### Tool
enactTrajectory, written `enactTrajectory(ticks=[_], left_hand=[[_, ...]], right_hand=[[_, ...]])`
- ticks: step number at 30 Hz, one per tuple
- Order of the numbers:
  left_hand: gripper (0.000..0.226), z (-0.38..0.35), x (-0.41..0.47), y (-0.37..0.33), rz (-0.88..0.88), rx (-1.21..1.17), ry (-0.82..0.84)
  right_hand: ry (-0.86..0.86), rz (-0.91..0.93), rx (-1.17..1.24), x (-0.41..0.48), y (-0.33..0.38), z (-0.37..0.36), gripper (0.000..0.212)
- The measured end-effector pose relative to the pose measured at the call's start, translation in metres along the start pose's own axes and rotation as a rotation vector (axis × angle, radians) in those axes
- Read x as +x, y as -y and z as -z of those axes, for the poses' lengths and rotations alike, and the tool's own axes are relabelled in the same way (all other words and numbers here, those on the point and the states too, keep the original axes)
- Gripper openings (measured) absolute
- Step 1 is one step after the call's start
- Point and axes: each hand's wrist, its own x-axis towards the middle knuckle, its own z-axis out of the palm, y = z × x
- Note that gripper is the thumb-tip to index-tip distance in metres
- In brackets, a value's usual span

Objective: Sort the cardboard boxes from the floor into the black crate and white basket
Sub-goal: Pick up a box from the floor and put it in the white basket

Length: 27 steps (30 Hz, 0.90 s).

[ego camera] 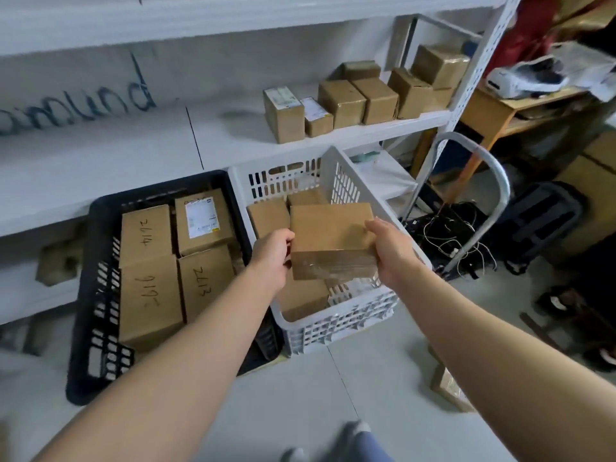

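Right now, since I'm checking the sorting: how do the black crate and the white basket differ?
The black crate is packed with larger boxes, three with handwritten numbers and one with a white label. The white basket holds smaller plain boxes.
Over the basket, the left hand and right hand grip a box; nothing hangs over the crate.
The crate sits left of the basket.
Both are slotted plastic and stand on the floor.

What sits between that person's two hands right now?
A plain cardboard box, gripped by the left hand and right hand over the white basket; head view.
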Motion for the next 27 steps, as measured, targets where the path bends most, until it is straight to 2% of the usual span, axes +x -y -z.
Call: enactTrajectory(ticks=[2,6,10,15,18,20,23,27], left_hand=[[0.008,0.002,0.026,-0.007,0.017,-0.018,-0.039],[0.009,0.002,0.08,-0.022,0.033,-0.051,-0.11],[0.015,-0.008,0.131,-0.037,0.054,-0.036,-0.183],[0.028,-0.024,0.181,-0.048,0.082,-0.027,-0.257],[0.033,-0.023,0.201,-0.05,0.118,-0.012,-0.311],[0.034,-0.022,0.213,-0.048,0.142,-0.018,-0.338],[0.025,-0.022,0.225,-0.045,0.182,-0.054,-0.386],[0.015,-0.023,0.23,-0.039,0.231,-0.106,-0.406]], right_hand=[[0.023,-0.018,-0.016,0.027,0.005,-0.017,0.026],[0.069,-0.04,-0.134,0.085,0.017,-0.054,0.016],[0.145,-0.044,-0.222,0.147,0.037,-0.083,0.028],[0.256,-0.108,-0.351,0.213,0.048,-0.107,0.031],[0.304,-0.151,-0.44,0.242,0.045,-0.121,0.025],[0.317,-0.181,-0.475,0.255,0.041,-0.13,0.029],[0.349,-0.194,-0.526,0.269,0.036,-0.145,0.037],[0.395,-0.16,-0.58,0.285,0.031,-0.162,0.036]])
